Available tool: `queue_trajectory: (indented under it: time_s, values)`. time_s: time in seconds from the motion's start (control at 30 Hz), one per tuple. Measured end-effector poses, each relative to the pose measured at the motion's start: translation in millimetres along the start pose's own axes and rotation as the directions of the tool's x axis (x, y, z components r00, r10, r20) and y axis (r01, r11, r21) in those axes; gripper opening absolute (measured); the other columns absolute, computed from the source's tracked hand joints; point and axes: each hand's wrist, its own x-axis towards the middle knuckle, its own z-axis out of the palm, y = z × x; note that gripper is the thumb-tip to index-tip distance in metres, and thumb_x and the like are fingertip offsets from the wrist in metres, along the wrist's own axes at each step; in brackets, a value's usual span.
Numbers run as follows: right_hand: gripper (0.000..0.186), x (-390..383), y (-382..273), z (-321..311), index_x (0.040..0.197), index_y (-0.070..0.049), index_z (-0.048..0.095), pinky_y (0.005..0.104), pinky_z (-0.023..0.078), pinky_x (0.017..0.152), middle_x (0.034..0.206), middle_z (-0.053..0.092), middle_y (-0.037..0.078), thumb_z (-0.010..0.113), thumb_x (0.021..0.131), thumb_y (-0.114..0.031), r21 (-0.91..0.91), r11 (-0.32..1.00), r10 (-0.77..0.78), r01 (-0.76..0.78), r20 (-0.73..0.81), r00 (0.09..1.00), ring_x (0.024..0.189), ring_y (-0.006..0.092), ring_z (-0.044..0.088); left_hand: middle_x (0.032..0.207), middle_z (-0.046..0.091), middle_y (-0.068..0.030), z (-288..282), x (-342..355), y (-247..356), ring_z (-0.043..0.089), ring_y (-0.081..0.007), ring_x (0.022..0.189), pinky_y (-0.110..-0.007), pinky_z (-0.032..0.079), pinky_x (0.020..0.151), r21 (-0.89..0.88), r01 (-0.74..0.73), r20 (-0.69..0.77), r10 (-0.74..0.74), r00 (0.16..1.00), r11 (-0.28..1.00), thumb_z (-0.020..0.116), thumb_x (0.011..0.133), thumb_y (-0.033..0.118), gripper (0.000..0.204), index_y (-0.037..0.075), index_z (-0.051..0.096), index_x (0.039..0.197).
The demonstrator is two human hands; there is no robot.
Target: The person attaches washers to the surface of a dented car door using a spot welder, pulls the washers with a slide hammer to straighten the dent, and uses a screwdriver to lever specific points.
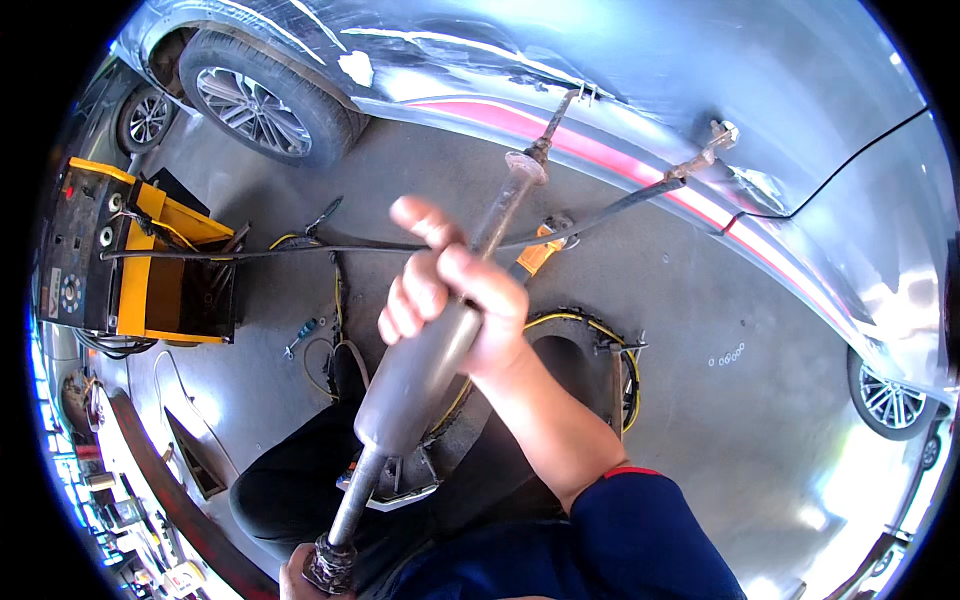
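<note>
A slide hammer, a steel rod with a thick grey sliding weight (pixel 415 385), slants from my lap up to a car's side. Its hooked tip (pixel 562 108) meets small pins on the dented, bare-metal door panel (pixel 470 62). My right hand (pixel 455 290) is curled around the rod and the weight's upper end, its index finger sticking out and slightly blurred. Low in the view, my left hand (pixel 293 578) grips the rod's rear end by the dark nut; most of that hand is cut off by the lower edge.
At left stands a yellow-and-black welding machine (pixel 150 265); its black cable (pixel 350 248) runs across to a rusty clamp (pixel 715 150) on the car. An orange-handled tool (pixel 540 255) lies on the floor beyond my right hand. Small rings (pixel 727 355) lie at right.
</note>
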Motion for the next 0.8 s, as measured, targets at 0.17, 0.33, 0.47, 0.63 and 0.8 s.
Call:
queue_trajectory:
  time_s: [0.17,0.33,0.47,0.63,0.8]
  values:
    - [0.021,-65.2,91.2,47.3,0.103,-0.007,0.053,0.0372,0.055,0.073,0.077,0.06,0.006,0.069,0.09,-0.008,-0.105,0.974,0.176,-0.2,-0.2,0.964,0.074,0.0164,0.064,0.08,0.06,-0.0009,0.3,-1.6,7.2,0.056,-0.0084,0.072,-0.029,0.047,0.062,-0.154,0.206,0.02,-0.205,0.979,0.966,0.07,0.073,0.001,0.034,0.001,0.06,0.105]
    - [0.015,-81.0,126.6,43.3,0.103,-0.007,0.052,0.0317,0.051,0.078,0.08,0.058,0.001,0.064,0.095,-0.009,-0.011,0.945,0.312,-0.326,-0.257,0.915,0.079,0.011,0.06,0.082,0.063,-0.0049,4.1,-6.5,-23.1,0.058,-0.0113,0.073,-0.029,0.048,0.064,-0.105,0.182,0.003,-0.183,0.983,0.978,0.071,0.076,0.006,0.042,-0.003,0.058,0.114]
    - [0.014,-76.5,114.9,40.1,0.102,-0.006,0.052,0.0302,0.051,0.077,0.082,0.058,0.001,0.064,0.094,-0.007,-0.058,0.931,0.337,-0.359,-0.236,0.912,0.078,0.0108,0.061,0.083,0.063,-0.0057,7.5,3.8,-36.7,0.058,-0.0134,0.073,-0.03,0.049,0.066,0.031,0.109,0.014,-0.109,0.994,0.994,0.071,0.074,0.006,0.046,-0.003,0.057,0.117]
    - [0.014,-73.2,87.1,38.5,0.101,-0.006,0.052,0.0311,0.052,0.077,0.082,0.058,0.002,0.064,0.094,-0.007,-0.109,0.937,0.294,-0.332,-0.266,0.918,0.078,0.0115,0.061,0.083,0.064,-0.0072,15.9,23.3,-12.2,0.059,-0.0144,0.071,-0.031,0.049,0.064,0.027,-0.012,0.03,0.011,1.0,1.0,0.068,0.073,0.003,0.042,-0.003,0.059,0.113]
    - [0.012,-74.1,81.0,40.5,0.101,-0.006,0.051,0.0287,0.05,0.075,0.081,0.057,0.0,0.062,0.096,-0.006,-0.154,0.937,0.267,-0.313,-0.26,0.928,0.078,0.0104,0.061,0.078,0.061,-0.006,16.1,23.6,0.2,0.056,-0.0131,0.066,-0.031,0.047,0.061,0.012,-0.044,0.021,0.043,0.999,0.999,0.067,0.072,0.002,0.039,-0.003,0.059,0.11]
